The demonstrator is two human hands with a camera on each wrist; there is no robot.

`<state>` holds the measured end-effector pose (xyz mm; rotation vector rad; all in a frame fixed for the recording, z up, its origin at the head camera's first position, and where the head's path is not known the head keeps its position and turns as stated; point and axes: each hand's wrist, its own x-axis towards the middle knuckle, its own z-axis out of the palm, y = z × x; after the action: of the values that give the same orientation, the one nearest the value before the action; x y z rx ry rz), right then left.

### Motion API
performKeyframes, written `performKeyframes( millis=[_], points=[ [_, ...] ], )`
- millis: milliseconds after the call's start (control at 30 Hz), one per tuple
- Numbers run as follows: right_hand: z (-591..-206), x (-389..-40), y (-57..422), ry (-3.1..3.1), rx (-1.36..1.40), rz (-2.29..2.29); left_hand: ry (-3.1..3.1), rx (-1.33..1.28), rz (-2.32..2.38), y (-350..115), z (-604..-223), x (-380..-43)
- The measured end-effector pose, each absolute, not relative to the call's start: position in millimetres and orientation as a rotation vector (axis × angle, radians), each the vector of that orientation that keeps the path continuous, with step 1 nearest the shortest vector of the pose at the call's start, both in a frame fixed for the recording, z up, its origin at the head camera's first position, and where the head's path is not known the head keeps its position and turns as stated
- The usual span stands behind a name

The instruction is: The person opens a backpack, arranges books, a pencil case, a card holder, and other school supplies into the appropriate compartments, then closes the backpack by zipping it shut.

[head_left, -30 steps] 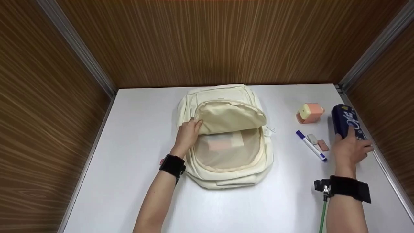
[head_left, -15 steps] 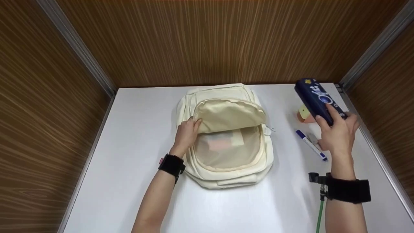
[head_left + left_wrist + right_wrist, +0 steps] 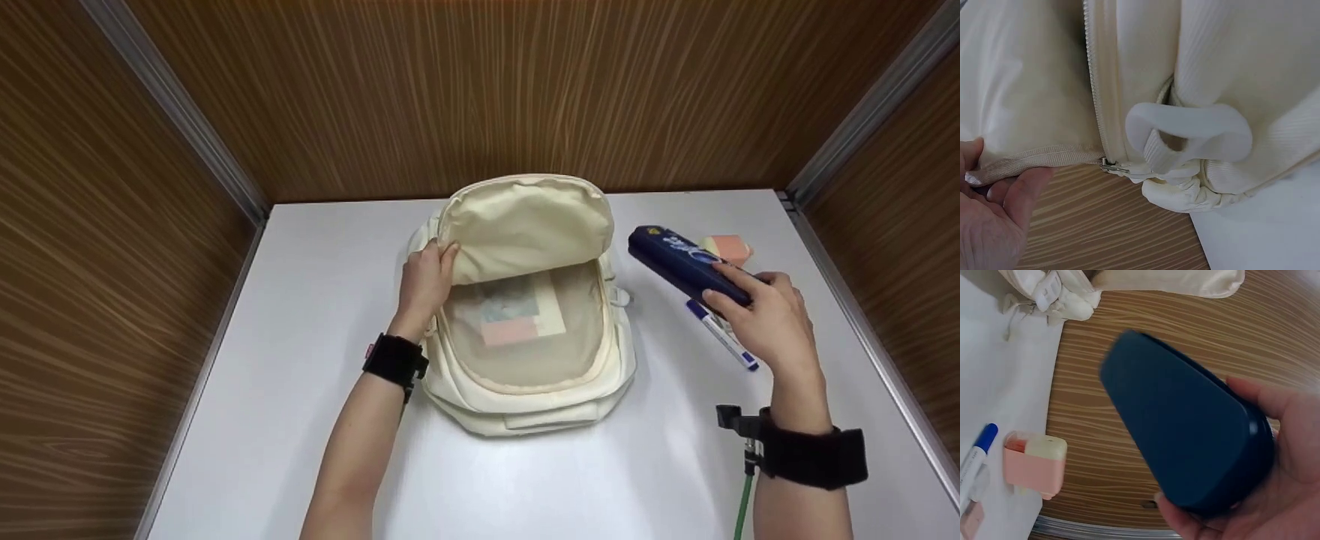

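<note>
Head view: gripping elongated dark-blue printed case (image 3: pixel 686 262) by its near end in right hand (image 3: pixel 776 319), clear of white table (image 3: pixel 562 480), right of cream fabric backpack (image 3: pixel 517 405). Pinching raised cream cloth flap (image 3: pixel 529 221) in left hand (image 3: pixel 426 281). Holding case closer to backpack and flap higher than half a second ago.

Behind the mesh (image 3: pixel 525 367) of the backpack (image 3: pixel 517 251), a flat pastel item (image 3: pixel 517 319) shows only hazily; it may be a card. The navy case (image 3: pixel 684 262) hides the near left part of the pink-and-cream sharpener (image 3: pixel 730 248). In the head view, the right grip (image 3: pixel 772 319) covers the small pink block (image 3: pixel 972 521). Print on the marker (image 3: pixel 721 334) is too small to read. In the left wrist view, the left grip (image 3: pixel 989 222) is cut off by the edge; in the right, the case's end is blurred.
</note>
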<state>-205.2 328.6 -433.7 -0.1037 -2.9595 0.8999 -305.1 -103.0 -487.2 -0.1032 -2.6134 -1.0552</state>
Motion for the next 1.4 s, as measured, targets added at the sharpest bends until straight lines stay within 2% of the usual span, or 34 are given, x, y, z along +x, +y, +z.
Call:
performKeyframes(
  millis=[200, 400, 767, 933, 1067, 1400],
  points=[
    [-424.8, -189.8, 323.5, -3.041, 0.090, 0.845, -2.547, -0.107, -1.105, -104.9, -486.5, -305.4],
    [-428.7, -191.8, 302.3, -3.007, 0.217, 0.887, -2.484, -0.155, -1.136, -104.7, -487.3, -303.6],
    [-487.1, -212.4, 220.2, -2.800, 0.140, 0.785, -2.422, -0.255, -1.155, -107.6, -489.5, -301.4],
    [-508.3, -221.5, 200.0, -2.774, 0.145, 0.779, -2.411, -0.240, -1.187, -110.9, -490.3, -302.5],
    [-520.2, -224.0, 198.2, -2.891, 0.249, 0.843, -2.408, -0.220, -1.201, -113.3, -492.0, -302.8],
    [-534.1, -233.9, 229.8, -2.988, 0.735, 1.023, -2.413, -0.229, -1.209, -115.7, -493.7, -300.5]
  ],
)
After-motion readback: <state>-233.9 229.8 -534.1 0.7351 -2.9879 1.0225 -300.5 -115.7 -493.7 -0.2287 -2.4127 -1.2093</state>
